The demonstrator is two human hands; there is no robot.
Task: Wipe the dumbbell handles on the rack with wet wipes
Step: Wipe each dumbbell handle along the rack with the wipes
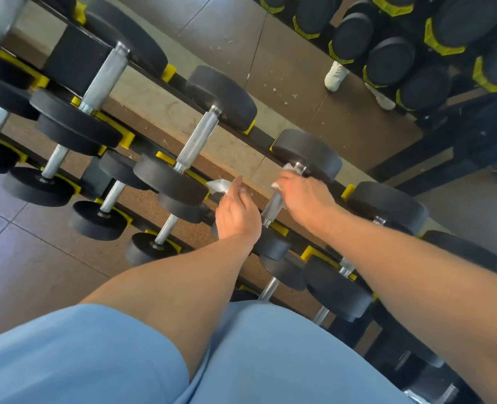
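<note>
Black dumbbells with silver handles lie in rows on a black rack with yellow cradles (126, 139). My right hand (305, 196) grips the handle of one dumbbell (308, 154) on the upper tier, with a white wet wipe (292, 169) wrapped round the handle (273, 205) under the fingers. My left hand (237, 211) hovers just left of it, pinching a second white wipe (219, 186) that sticks out past the fingertips. The neighbouring dumbbell handle (197, 141) to the left is bare.
A mirror behind the rack reflects more dumbbells (392, 59) and white shoes (336, 75). Lower tiers hold smaller dumbbells (98, 220). Brown tiled floor (23, 258) spreads to the left. My blue clothing (125, 360) fills the bottom of the view.
</note>
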